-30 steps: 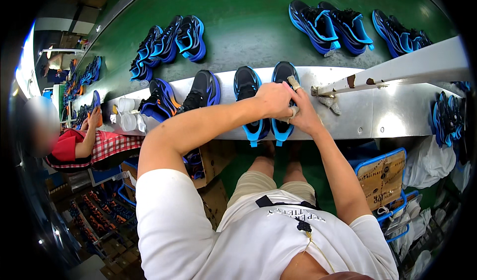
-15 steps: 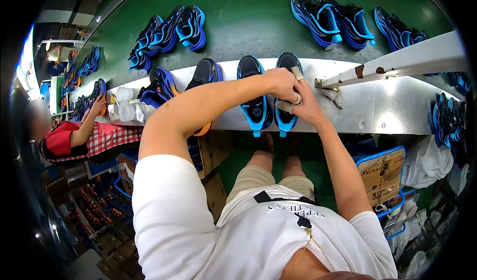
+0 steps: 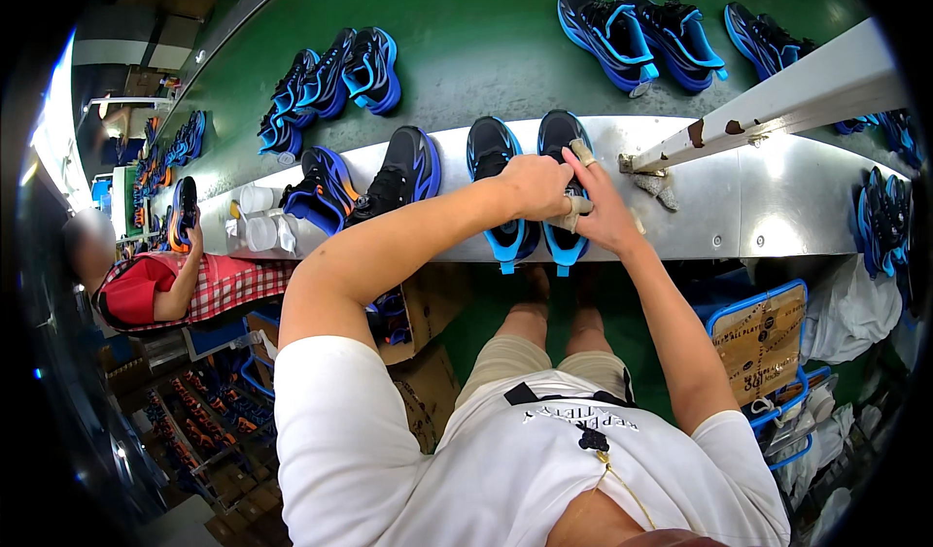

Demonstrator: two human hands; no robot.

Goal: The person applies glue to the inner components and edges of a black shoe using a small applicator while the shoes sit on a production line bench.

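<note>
Two black and blue sneakers stand side by side on a silver metal ledge. My left hand lies closed over the gap between the left sneaker and the right sneaker, gripping the right one's side. My right hand rests on the right sneaker's opening, fingers taped, pressing a small beige cloth against it. The heels of both shoes overhang the ledge's near edge.
More sneakers sit further left on the ledge, and others lie on the green conveyor beyond. A white bar crosses at right. White cups stand at left. A person in red works at left. A blue crate with cardboard stands below right.
Both hands have stayed on the right sneaker, shifting slightly; the right hand's fingers now stretch further along the shoe's opening. The person at left has lowered an arm.
</note>
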